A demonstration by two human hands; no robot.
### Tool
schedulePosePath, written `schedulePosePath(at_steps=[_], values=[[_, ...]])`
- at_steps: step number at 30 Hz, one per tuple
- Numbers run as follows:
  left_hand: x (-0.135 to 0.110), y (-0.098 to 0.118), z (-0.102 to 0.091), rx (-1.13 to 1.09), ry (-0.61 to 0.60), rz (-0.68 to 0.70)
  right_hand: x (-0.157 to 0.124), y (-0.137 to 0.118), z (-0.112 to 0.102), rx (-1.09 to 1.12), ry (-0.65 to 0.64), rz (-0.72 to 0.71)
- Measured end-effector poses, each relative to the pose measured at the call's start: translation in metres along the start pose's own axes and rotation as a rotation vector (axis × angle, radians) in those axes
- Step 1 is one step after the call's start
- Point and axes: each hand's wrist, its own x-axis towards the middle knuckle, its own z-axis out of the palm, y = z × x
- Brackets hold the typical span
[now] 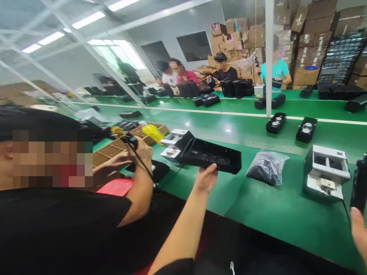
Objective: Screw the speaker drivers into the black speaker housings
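Observation:
My left hand [207, 177] is closed on the lower edge of a long black speaker housing [213, 154], with its thumb over the near rim. The housing is held tilted above the green bench, its open side with two round speaker grilles facing up. Its left end overlaps a grey-and-black screw feeder [174, 143] in the view. At the far right edge my right hand [359, 231] is cut off by the frame; its thumb lies against an upright black object [359, 183] whose kind I cannot make out.
A clear bag of small black parts [266, 166] and a second screw feeder [327, 173] stand on the bench [241, 206]. Two speaker units [306, 129] lie beyond. Close on my left, a co-worker [57, 225] holds a corded black tool [130, 141] beside a yellow object [154, 133].

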Motion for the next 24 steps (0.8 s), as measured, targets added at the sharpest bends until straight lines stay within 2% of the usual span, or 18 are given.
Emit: schedulePosePath(at_steps=[2,4,6,8,11,15,18,21,24], values=[[-0.054,-0.039,0.022,-0.131,-0.104,-0.085,-0.028,-0.043,-0.001,0.064,-0.081,-0.206],[-0.103,-0.076,0.055,-0.230,-0.233,-0.204,-0.052,-0.079,0.008,0.124,-0.219,-0.347],[-0.141,-0.104,0.090,-0.294,-0.368,-0.324,-0.065,-0.095,0.022,0.134,-0.369,-0.429],[-0.164,-0.119,0.121,-0.328,-0.473,-0.409,-0.067,-0.087,0.029,0.135,-0.499,-0.473],[-0.170,-0.124,0.145,-0.329,-0.531,-0.444,-0.059,-0.055,0.011,0.113,-0.619,-0.491],[-0.160,-0.114,0.148,-0.196,-0.507,-0.400,-0.046,-0.019,-0.027,0.009,-0.700,-0.466],[-0.156,-0.107,0.150,-0.038,-0.541,-0.323,-0.043,-0.010,-0.036,-0.077,-0.758,-0.450],[-0.152,-0.107,0.153,0.241,-0.614,-0.061,-0.039,-0.009,-0.037,-0.174,-0.775,-0.392],[-0.147,-0.115,0.150,0.488,-0.650,0.258,-0.019,-0.002,-0.058,-0.337,-0.664,-0.230]])
